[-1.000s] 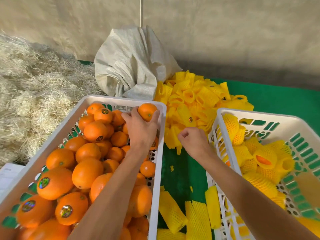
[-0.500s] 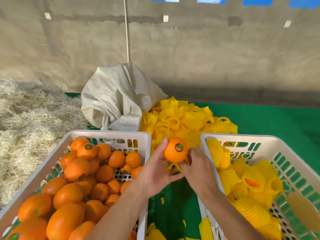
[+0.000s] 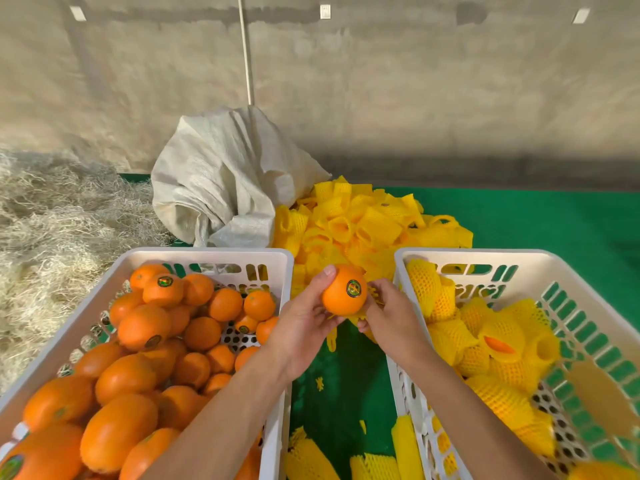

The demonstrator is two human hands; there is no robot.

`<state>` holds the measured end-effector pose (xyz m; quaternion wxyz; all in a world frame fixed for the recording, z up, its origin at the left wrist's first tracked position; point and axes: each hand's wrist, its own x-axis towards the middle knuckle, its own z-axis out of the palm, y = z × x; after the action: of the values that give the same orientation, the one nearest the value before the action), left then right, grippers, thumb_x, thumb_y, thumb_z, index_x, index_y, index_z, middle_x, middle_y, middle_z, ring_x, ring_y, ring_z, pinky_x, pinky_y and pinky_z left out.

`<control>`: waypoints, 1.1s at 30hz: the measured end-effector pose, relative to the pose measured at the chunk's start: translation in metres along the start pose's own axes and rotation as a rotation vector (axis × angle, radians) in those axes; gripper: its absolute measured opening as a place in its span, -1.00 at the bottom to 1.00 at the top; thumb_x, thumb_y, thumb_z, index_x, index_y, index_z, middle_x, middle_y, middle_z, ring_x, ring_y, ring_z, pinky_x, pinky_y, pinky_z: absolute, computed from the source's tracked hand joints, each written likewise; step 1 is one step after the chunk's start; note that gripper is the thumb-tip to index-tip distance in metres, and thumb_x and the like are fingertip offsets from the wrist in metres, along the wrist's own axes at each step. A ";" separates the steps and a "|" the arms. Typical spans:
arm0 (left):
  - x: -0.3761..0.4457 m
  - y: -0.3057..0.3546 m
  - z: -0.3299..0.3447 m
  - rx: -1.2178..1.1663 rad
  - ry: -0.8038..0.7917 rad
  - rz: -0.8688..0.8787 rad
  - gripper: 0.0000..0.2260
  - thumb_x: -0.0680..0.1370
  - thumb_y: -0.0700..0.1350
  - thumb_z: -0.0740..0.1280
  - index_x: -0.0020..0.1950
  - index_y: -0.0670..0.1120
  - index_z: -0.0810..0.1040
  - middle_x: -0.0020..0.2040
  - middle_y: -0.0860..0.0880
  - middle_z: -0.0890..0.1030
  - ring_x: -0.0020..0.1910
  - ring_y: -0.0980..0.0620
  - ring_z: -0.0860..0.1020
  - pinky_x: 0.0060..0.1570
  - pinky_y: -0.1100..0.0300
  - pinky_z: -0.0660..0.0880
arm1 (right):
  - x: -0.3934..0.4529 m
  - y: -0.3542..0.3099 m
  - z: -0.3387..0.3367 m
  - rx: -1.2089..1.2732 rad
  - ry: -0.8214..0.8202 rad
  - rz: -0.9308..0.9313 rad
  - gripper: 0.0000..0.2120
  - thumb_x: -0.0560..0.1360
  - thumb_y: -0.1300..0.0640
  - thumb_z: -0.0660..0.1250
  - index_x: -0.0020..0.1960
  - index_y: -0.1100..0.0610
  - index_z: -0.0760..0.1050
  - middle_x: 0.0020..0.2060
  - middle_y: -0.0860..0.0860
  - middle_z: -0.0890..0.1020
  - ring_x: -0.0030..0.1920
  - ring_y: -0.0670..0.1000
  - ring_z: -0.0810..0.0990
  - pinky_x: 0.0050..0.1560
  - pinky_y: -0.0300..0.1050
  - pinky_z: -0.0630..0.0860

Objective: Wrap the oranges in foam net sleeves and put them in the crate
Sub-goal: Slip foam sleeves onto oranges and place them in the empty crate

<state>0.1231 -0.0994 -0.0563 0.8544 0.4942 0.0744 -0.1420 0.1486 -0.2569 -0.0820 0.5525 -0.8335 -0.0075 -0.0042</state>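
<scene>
Head view: my left hand [image 3: 304,327] grips an orange [image 3: 343,289], thumb on top, fingers curled beneath it. My right hand [image 3: 388,315], just right of the orange, pinches a yellow sleeve [image 3: 356,317] against its underside. Both hands hover over the green tabletop [image 3: 540,220] between two white crates. The crate [image 3: 207,256] left of my left hand holds bare oranges; the crate [image 3: 485,258] right of my right hand holds wrapped ones. Beyond my hands lies a pile of sleeves [image 3: 363,223] beside a white sack [image 3: 221,181].
</scene>
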 end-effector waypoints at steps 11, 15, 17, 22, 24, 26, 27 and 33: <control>-0.002 -0.017 0.010 0.553 0.197 0.355 -0.49 0.31 0.21 0.57 0.20 0.06 0.67 0.07 0.08 0.72 0.06 0.10 0.67 0.03 0.27 0.62 | 0.003 -0.002 -0.003 0.076 0.286 -0.168 -0.57 0.65 -0.04 0.30 -0.31 0.17 0.37 -0.45 0.02 0.39 -0.41 -0.04 0.35 -0.38 -0.11 0.31; -0.002 -0.024 0.010 0.655 0.207 0.422 -0.52 0.37 0.21 0.53 0.25 0.12 0.62 0.12 0.12 0.67 0.07 0.12 0.63 0.06 0.27 0.61 | 0.000 -0.004 -0.003 -0.033 0.328 -0.304 -0.70 0.64 -0.04 0.30 -0.11 0.16 0.59 -0.18 0.01 0.49 -0.16 -0.05 0.51 -0.15 -0.31 0.38; -0.003 -0.024 0.011 0.658 0.257 0.451 -0.49 0.39 0.26 0.50 0.25 0.07 0.57 0.11 0.08 0.65 0.03 0.11 0.63 0.01 0.22 0.62 | -0.002 -0.007 -0.004 -0.112 0.334 -0.386 -0.72 0.64 -0.03 0.29 -0.01 0.18 0.61 -0.11 0.00 0.49 -0.10 -0.07 0.48 -0.10 -0.37 0.39; -0.004 -0.022 0.006 0.602 0.399 0.517 -0.41 0.45 0.31 0.46 0.30 0.05 0.32 0.09 0.00 0.48 -0.05 0.02 0.54 -0.17 0.19 0.56 | -0.011 -0.018 -0.004 -0.238 0.316 -0.595 -0.77 0.65 0.07 0.30 0.04 0.24 0.60 -0.06 0.07 0.48 -0.09 -0.05 0.47 -0.13 -0.08 0.48; -0.005 -0.020 0.006 0.576 0.397 0.511 -0.37 0.48 0.35 0.42 0.43 0.15 0.30 0.18 0.09 0.48 0.10 0.14 0.56 -0.09 0.28 0.57 | -0.016 -0.020 -0.005 -0.299 0.306 -0.687 -0.77 0.65 0.08 0.30 0.04 0.25 0.60 -0.07 0.08 0.48 -0.10 -0.03 0.48 -0.17 -0.06 0.49; -0.004 -0.020 0.005 0.572 0.353 0.534 -0.41 0.51 0.40 0.37 0.45 0.18 0.42 0.24 0.19 0.54 0.19 0.27 0.56 0.05 0.31 0.59 | -0.018 -0.023 -0.005 -0.340 0.314 -0.723 -0.75 0.65 0.05 0.29 0.05 0.24 0.60 -0.07 0.08 0.49 -0.11 -0.01 0.50 -0.21 -0.05 0.52; -0.003 -0.020 0.005 0.559 0.338 0.541 -0.47 0.51 0.40 0.35 0.38 0.16 0.51 0.21 0.15 0.61 0.19 0.21 0.60 0.09 0.21 0.63 | -0.019 -0.024 -0.005 -0.347 0.317 -0.704 -0.75 0.65 0.02 0.29 0.07 0.21 0.59 -0.05 0.06 0.50 -0.10 -0.01 0.52 -0.22 -0.05 0.54; -0.004 -0.013 0.009 0.246 0.282 0.361 -0.41 0.43 0.33 0.47 0.33 0.04 0.50 0.15 -0.05 0.68 0.05 -0.09 0.70 -0.15 0.08 0.60 | -0.022 -0.018 -0.002 -0.322 0.168 -0.423 -0.67 0.67 -0.09 0.16 0.25 0.09 0.52 0.04 0.01 0.64 -0.04 0.03 0.62 -0.05 0.03 0.58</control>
<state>0.1154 -0.1124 -0.0616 0.7805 0.6147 0.0855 0.0748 0.1266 -0.2522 -0.0651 0.3986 -0.8871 -0.1348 -0.1896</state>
